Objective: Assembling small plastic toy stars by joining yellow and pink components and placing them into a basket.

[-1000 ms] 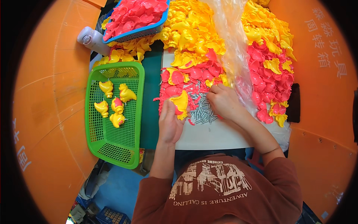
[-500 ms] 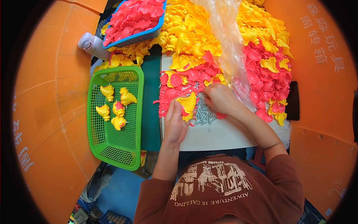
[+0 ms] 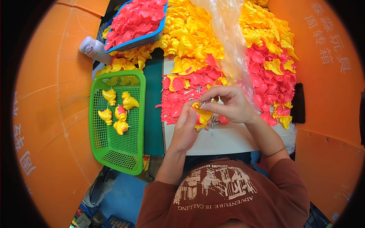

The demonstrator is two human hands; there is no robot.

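Observation:
My left hand point(image 3: 185, 130) is closed round a hollow yellow plastic toy half-shell point(image 3: 205, 117) with some pink on it, above the white tabletop. At its upper edge, my right hand point(image 3: 237, 105) pinches a small metal pin point(image 3: 202, 105) between thumb and forefinger. Partly hidden under the hands lie loose metal pins point(image 3: 215, 122). Close by on the left is a heap of pink plastic pieces point(image 3: 175, 97), with a few yellow shells mixed in. The green basket point(image 3: 143, 114) farther left holds several assembled yellow toy figures point(image 3: 130, 100), some with a metal pin sticking out.
Heaped yellow shells point(image 3: 192, 36) fill the table's far side. A clear plastic bag point(image 3: 228, 41) divides them from another yellow and pink pile point(image 3: 262, 72). A blue basket point(image 3: 164, 23) of pink pieces and a pale bottle point(image 3: 95, 50) stand far left. Orange panels point(image 3: 57, 87) flank both sides.
My right hand has come up from the metal pins to the yellow half-shell, a pin now in its fingers. My left hand has moved slightly right and turned the shell.

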